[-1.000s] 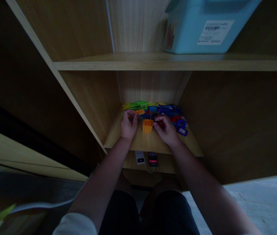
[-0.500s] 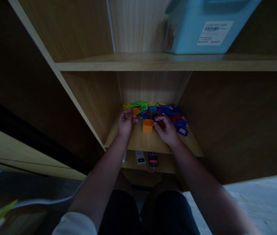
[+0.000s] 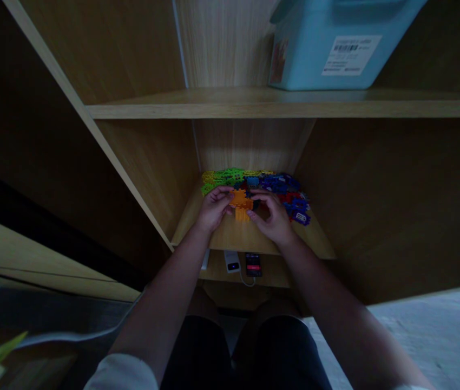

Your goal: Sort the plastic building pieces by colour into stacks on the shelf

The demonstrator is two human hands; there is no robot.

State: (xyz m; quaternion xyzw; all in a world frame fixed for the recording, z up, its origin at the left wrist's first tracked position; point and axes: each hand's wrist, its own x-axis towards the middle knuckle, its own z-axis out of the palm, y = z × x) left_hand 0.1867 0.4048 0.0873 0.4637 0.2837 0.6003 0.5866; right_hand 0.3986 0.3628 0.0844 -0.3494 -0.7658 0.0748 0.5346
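On the shelf board stands a small orange box made of interlocking toothed tiles (image 3: 242,215). My left hand (image 3: 215,207) pinches a flat orange toothed tile (image 3: 238,197) between thumb and fingers, over the top of the box. From the other side my right hand (image 3: 273,216) curls in, its thumb against the box's right side and its fingers near the tile's right edge. Whether the tile's teeth are seated in the box cannot be made out. Behind both hands lies a pile of blue toothed pieces (image 3: 281,183), with green pieces (image 3: 230,174) to its left.
A light blue plastic bin (image 3: 319,49) with a label sits on the upper shelf (image 3: 214,108). Below the working shelf lie a white power bank (image 3: 232,261) and a phone (image 3: 253,265) joined by a cable. Wooden side panels close in the compartment left and right.
My left hand has moved right, bringing the orange tile from beside the pile onto the top of the orange box. My right hand has shifted slightly left, closer around the box.
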